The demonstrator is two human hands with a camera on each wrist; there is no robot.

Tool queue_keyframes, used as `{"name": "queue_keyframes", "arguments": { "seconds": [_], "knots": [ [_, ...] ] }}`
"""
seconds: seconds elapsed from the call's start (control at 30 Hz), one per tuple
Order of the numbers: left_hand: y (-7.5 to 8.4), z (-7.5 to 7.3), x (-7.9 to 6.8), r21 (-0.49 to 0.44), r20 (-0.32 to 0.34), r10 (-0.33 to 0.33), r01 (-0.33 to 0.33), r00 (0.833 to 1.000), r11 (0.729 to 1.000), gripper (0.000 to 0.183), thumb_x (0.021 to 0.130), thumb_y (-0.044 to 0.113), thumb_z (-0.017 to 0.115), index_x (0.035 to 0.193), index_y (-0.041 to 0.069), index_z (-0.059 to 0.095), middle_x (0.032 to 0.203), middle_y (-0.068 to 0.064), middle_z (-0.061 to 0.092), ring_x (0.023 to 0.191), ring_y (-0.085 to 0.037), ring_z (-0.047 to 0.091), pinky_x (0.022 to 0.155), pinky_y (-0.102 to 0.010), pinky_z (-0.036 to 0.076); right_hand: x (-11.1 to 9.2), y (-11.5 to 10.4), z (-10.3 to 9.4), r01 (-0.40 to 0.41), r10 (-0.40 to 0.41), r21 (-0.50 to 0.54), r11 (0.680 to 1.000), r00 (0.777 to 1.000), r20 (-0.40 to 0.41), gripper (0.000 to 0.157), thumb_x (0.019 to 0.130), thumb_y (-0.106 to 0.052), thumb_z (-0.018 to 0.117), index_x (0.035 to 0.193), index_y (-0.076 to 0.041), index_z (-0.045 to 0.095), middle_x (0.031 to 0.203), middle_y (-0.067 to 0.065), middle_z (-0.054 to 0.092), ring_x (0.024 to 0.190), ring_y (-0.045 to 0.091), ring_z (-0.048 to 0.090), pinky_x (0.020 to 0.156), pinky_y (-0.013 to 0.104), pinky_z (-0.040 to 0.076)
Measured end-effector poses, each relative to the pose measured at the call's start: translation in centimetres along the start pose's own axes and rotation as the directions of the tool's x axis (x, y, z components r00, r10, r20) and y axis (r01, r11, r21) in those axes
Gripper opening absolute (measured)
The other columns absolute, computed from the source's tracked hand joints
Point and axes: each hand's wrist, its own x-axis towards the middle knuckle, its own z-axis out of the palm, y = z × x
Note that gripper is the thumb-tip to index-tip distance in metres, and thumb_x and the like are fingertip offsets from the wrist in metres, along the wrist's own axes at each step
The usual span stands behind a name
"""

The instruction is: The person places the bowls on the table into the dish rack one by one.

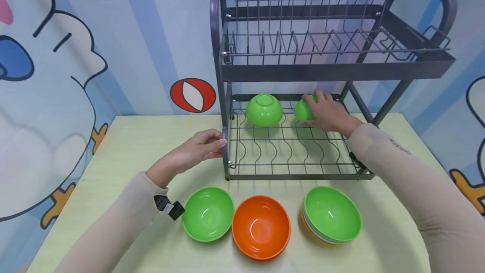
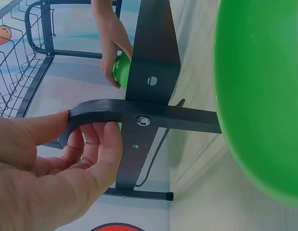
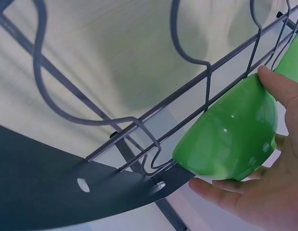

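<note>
Right grip (image 1: 328, 113) holds green bowl (image 3: 230, 134); sleeve lettering (image 1: 400, 146) unclear.

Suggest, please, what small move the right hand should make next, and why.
Probably loosen the right hand and let go of its green bowl: it appears to sit rim-down on the lower shelf, beside another upturned bowl.

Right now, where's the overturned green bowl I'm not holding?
In the head view, the free overturned bowl sits toward the back of the dish rack's bottom shelf, left of the green bowl in the right grip.
</note>
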Motion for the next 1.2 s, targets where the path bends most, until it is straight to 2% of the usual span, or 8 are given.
{"name": "queue_keyframes", "arguments": {
  "seconds": [0.2,0.43,0.73,0.93,1.2],
  "knots": [
    [-0.1,0.0,0.0,-0.001,-0.01,-0.004,0.004,1.0,1.0,0.033,0.106,0.011,0.048,0.13,-0.011,0.046,0.118,-0.022,0.056,0.11,-0.031,0.058,0.104,-0.041,0.047,-0.3,-0.4,-0.2,0.009,-0.009,-0.051,0.999,1.0,0.008,0.086,0.093,-0.045,0.068,0.154,-0.002,0.025,0.144,0.035,0.025,0.125,0.058,0.037,0.081,0.064,0.052],
    [-0.2,0.0,-0.2,0.004,-0.024,-0.016,0.016,1.0,1.0,0.033,0.106,0.013,0.05,0.13,-0.009,0.047,0.118,-0.021,0.056,0.112,-0.032,0.059,0.103,-0.04,0.048,-1.0,-0.4,-1.0,0.012,-0.012,-0.05,0.999,1.0,0.01,0.088,0.094,-0.044,0.067,0.156,-0.002,0.02,0.15,0.037,0.019,0.132,0.06,0.028,0.092,0.07,0.044],
    [-0.1,0.0,-0.5,0.043,-0.037,-0.019,0.021,0.999,0.999,0.044,0.106,0.022,0.051,0.137,-0.009,0.044,0.125,-0.023,0.057,0.115,-0.034,0.06,0.103,-0.041,0.048,-2.2,-0.5,-2.2,0.024,-0.026,-0.046,0.999,0.999,-0.041,0.088,0.095,-0.042,0.067,0.155,-0.001,0.018,0.155,0.035,0.014,0.136,0.059,0.022,0.092,0.07,0.044],
    [0.3,-0.3,-1.0,0.073,-0.037,-0.013,0.016,0.999,0.997,0.046,0.108,0.028,0.046,0.137,-0.007,0.045,0.127,-0.024,0.057,0.118,-0.037,0.057,0.103,-0.044,0.048,-3.2,-0.7,-2.8,0.047,-0.051,-0.052,0.998,0.996,-0.07,0.088,0.095,-0.042,0.066,0.154,0.002,0.018,0.154,0.035,0.015,0.137,0.057,0.022,0.09,0.068,0.047],
    [-0.1,-1.0,-2.2,0.216,-0.04,-0.035,0.043,0.999,0.975,0.03,0.105,0.006,0.043,0.131,-0.009,0.047,0.123,-0.024,0.057,0.11,-0.037,0.059,0.101,-0.047,0.049,-4.7,-1.1,-3.5,0.131,-0.141,-0.075,0.989,0.979,-0.147,0.09,0.096,-0.038,0.067,0.151,0.011,0.016,0.153,0.036,0.019,0.137,0.056,0.025,0.107,0.064,0.034]
  ]
}}
